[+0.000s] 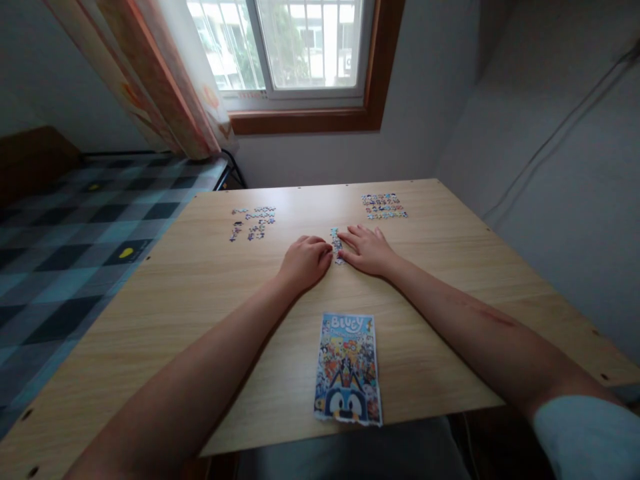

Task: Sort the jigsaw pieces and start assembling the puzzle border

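Here | left hand (306,261), right hand (369,251) | puzzle strip (336,243) between them

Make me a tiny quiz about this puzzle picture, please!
1. True or false: the colourful rectangular paper poster lies nearer the camera than the small multicoloured jigsaw pieces.
2. Whose fingers are spread wider: A) left hand, B) right hand?
3. Fill in: in this view, dark-and-light checked bedding is on the ___ of the pale wood-grained table.

Key: 1 true; 2 B; 3 left.
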### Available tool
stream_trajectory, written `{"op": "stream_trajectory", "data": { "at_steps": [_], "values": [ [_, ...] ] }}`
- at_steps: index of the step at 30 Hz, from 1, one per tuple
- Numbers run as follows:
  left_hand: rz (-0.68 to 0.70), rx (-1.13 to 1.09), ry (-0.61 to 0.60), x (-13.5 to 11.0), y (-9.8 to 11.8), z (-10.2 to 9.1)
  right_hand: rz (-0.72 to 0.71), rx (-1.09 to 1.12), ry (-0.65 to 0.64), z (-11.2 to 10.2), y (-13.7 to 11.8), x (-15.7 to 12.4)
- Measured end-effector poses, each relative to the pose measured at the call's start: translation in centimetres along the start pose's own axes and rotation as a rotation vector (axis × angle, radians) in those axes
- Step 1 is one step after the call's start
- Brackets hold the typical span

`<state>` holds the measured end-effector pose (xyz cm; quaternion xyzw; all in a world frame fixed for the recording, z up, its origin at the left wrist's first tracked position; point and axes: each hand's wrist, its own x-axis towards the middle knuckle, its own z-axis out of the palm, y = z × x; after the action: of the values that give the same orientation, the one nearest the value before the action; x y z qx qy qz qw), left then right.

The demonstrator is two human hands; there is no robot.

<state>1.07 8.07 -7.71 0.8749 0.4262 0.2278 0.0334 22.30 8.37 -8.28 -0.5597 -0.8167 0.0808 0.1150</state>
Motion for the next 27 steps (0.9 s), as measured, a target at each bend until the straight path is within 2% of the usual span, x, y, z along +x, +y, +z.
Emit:
{"op": "stream_trajectory", "data": {
  "at_steps": [8, 17, 27],
  "values": [
    [-0.031, -0.016, 0.019, 0.2, 0.2, -0.2, 0.005, -0.002, 0.051, -0.1, 0.1, -0.2],
    [-0.031, -0.004, 0.013, 0.1, 0.1, 0.2, 0.017, -0.007, 0.037, 0.1, 0.3, 0.0],
    [-0.033, 0.083, -0.073, -0.8, 0.3, -0.5, -0.003, -0.042, 0.037, 1.0, 0.2, -0.1]
  ]
}}
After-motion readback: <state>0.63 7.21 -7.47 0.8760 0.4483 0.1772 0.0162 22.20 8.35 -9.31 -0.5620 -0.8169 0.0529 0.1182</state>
